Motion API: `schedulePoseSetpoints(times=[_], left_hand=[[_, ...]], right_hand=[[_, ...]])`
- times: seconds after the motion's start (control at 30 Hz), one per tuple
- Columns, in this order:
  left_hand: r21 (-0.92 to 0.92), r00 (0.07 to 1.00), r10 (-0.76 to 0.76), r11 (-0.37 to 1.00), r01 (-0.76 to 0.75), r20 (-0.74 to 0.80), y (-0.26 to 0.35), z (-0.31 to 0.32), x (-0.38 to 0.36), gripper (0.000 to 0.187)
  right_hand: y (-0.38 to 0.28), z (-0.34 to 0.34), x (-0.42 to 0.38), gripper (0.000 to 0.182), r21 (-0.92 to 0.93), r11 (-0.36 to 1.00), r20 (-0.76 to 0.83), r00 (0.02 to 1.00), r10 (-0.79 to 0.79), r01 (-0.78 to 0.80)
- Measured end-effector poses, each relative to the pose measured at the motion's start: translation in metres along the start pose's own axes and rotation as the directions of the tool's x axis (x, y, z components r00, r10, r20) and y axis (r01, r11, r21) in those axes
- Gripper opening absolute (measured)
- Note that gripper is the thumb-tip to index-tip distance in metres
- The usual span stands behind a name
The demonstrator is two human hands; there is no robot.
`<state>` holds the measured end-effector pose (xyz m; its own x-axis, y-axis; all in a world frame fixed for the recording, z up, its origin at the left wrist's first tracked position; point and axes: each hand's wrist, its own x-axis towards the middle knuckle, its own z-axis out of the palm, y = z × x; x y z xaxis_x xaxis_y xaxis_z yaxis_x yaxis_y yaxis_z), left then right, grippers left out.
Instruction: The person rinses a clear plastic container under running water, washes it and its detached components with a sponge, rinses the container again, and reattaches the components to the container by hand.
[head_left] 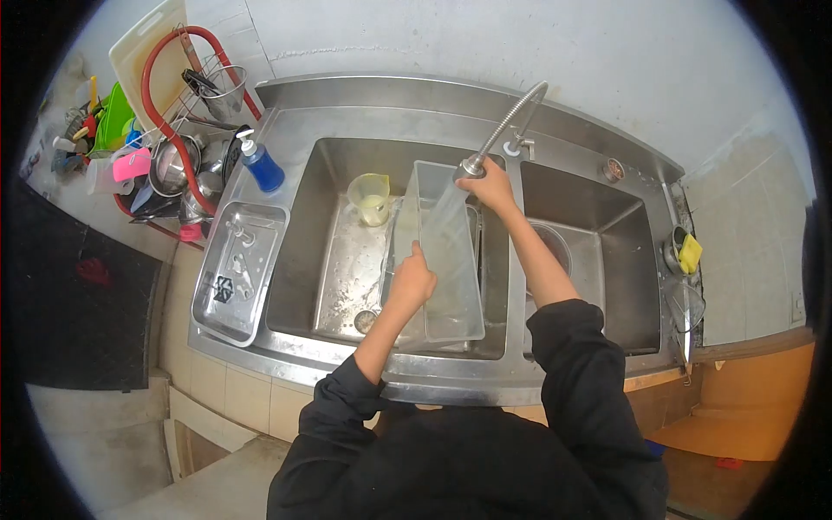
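Note:
A long clear plastic container (451, 295) lies tilted in the left sink basin (334, 286). My left hand (412, 279) is closed on its left wall, the index finger reaching along the side. The spray head (471, 166) of a coiled metal faucet is in my right hand (490, 187), at the container's far end. Water sprays from it into the container. Beneath the container a metal tray is partly hidden. A clear measuring jug (373, 204) stands in the same basin, left of the container.
Left of the basin are a metal tray (239, 276) with small parts and a blue soap bottle (263, 168). Pans and a red hose (154, 108) crowd the far left. The right basin (628, 273) holds a round strainer. A yellow sponge (690, 253) sits at the right edge.

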<state>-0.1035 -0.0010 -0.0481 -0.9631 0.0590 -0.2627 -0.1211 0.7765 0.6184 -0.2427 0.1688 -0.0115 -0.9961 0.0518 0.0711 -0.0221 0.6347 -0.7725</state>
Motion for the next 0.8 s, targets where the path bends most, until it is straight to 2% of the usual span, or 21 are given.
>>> schedulePoseSetpoints(times=[0.07, 0.2, 0.27, 0.37, 0.5, 0.57, 0.67, 0.8], left_hand=[[-0.027, 0.999, 0.000, 1.000, -0.001, -0.038, -0.003, 0.009, 0.008, 0.065], [-0.044, 1.000, 0.016, 0.999, -0.017, -0.023, 0.009, 0.014, 0.013, 0.061], [-0.089, 0.996, 0.008, 0.996, -0.015, -0.087, 0.009, 0.028, 0.021, 0.058], [-0.136, 0.994, -0.015, 0.991, 0.001, -0.105, 0.018, 0.036, 0.022, 0.056], [-0.203, 0.998, -0.024, 0.979, 0.012, -0.057, 0.019, 0.051, 0.034, 0.057], [-0.265, 0.997, 0.006, 0.964, -0.025, -0.072, 0.017, 0.060, 0.040, 0.057], [-0.332, 0.998, 0.047, 0.941, -0.061, -0.051, 0.017, 0.063, 0.044, 0.057], [-0.260, 0.994, 0.072, 0.961, -0.091, -0.082, 0.013, 0.058, 0.046, 0.058]], right_hand=[[0.006, -0.009, -0.004, 0.050, 0.035, 0.999, 0.063, 0.998, 0.002, -0.004], [0.008, -0.033, -0.015, 0.049, 0.031, 0.999, 0.092, 0.996, -0.020, 0.017], [0.001, -0.049, -0.024, 0.049, 0.037, 0.999, 0.148, 0.989, -0.016, 0.011], [0.008, -0.067, -0.029, 0.048, 0.009, 1.000, 0.175, 0.985, 0.001, -0.003], [0.003, -0.091, -0.042, 0.045, 0.009, 0.999, 0.211, 0.977, 0.037, -0.040], [-0.001, -0.100, -0.046, 0.043, 0.046, 0.994, 0.293, 0.953, 0.082, -0.099], [-0.003, -0.104, -0.047, 0.042, 0.051, 0.996, 0.291, 0.955, 0.059, -0.077], [-0.019, -0.104, -0.058, 0.043, 0.011, 0.993, 0.285, 0.953, 0.107, -0.115]])
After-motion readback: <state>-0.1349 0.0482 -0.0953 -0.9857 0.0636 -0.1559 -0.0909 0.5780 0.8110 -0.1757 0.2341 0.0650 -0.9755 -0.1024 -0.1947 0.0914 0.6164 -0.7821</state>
